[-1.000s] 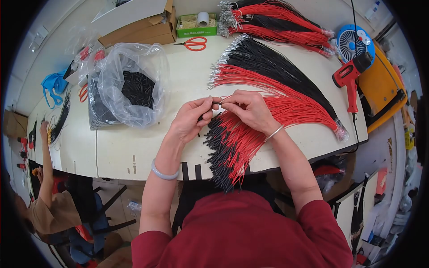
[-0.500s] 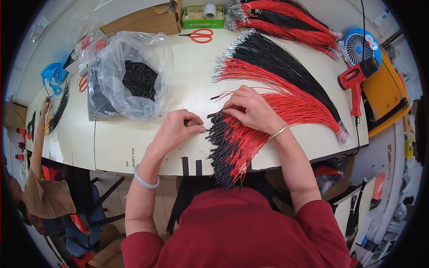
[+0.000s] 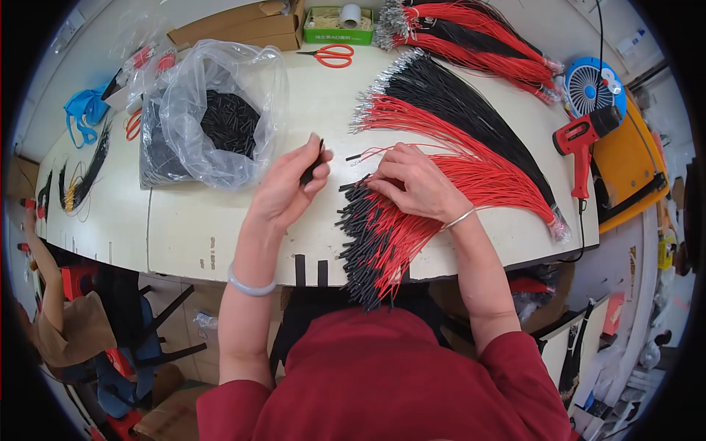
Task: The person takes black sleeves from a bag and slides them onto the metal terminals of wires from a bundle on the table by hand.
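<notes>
Far left of frame: co-worker [image 3: 77, 331] in tan top, arm stretched up along the edge. Upper left: blue bag [image 3: 87, 109]; below it, dark wires [image 3: 92, 173] lying on the pale table [image 3: 198, 228]. Next, an orange-handled tool [image 3: 133, 125], partly hidden behind the clear bag [image 3: 173, 132], which stands open with loose black tubes [image 3: 229, 126] inside. Cardboard box [image 3: 246, 29] at the top edge above it.

Left of centre: left hand [image 3: 288, 182] raised over the table, thumb and fingers closed on dark pieces [image 3: 312, 167]; count unclear. Pale bangle [image 3: 251, 285] on that wrist. Top centre: scissors [image 3: 334, 56] below a green box [image 3: 338, 34] with a white roll [image 3: 351, 16] in it.

Centre: red wires [image 3: 478, 180] fanned across the table, black-sleeved ends [image 3: 360, 242] at the left, hanging over the near edge. Right hand [image 3: 415, 182] on top of them, fingers bent, thumb and index close together; can't tell if they grip a wire. Silver bangle [image 3: 459, 218] on that wrist. Just above: black wires [image 3: 478, 110]; top right of centre: tied bundles [image 3: 471, 31].

Right: red heat gun [image 3: 581, 143], blue fan [image 3: 588, 84] above, yellow panel [image 3: 629, 169] beside.
</notes>
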### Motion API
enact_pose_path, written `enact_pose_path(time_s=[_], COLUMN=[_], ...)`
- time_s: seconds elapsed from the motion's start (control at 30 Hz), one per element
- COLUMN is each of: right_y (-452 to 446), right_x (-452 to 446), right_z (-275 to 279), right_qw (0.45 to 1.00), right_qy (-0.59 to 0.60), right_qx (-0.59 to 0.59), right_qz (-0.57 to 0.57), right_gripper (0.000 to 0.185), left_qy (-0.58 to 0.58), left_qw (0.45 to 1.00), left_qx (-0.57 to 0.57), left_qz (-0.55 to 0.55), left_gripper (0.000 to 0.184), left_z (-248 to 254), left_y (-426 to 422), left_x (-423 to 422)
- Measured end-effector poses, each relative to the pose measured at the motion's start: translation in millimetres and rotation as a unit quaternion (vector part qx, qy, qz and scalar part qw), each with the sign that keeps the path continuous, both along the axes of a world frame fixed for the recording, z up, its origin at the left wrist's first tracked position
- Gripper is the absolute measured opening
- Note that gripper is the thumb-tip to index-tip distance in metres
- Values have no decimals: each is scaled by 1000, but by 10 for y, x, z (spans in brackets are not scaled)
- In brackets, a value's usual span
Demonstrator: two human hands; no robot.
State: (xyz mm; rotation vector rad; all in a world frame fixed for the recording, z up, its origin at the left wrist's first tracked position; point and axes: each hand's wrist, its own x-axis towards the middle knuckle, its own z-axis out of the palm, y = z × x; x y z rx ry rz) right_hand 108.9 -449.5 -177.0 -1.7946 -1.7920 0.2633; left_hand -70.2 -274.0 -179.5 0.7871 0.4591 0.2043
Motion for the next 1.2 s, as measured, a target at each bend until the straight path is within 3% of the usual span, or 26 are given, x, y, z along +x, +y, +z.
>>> enact_pose_path(time_s=[0.1, 0.27, 0.47, 0.63, 0.77, 0.97, 1.2], right_y=[28, 43, 71, 58, -5, 28, 37], right_x=[-7, 10, 11, -20, 37, 0, -11], right_z=[-10, 36, 71, 83, 23, -64, -78], right_qw=[1000, 999, 993, 998, 995, 991, 994], right_qy=[-1, -23, -113, -58, 79, 93, 50], right_qx=[-26, -29, -16, 11, 11, 85, 89], right_qz=[-12, 5, 24, 6, -59, -53, -26], right_gripper=[8, 8, 7, 5, 7, 6, 7], left_qy=[-38, -27, -23, 22, 71, 43, 41], left_qw=[996, 997, 994, 995, 991, 995, 995], left_qx=[-60, -12, -44, 46, 113, 87, 83], left_qz=[49, 74, 102, 80, -15, -38, -31], left_gripper=[26, 29, 26, 26, 23, 24, 24], left_z=[32, -124, -36, -26, 23, -50, -110], left_y=[-91, -116, -119, -157, -247, -269, -284], left_x=[193, 185, 185, 176, 182, 217, 232])
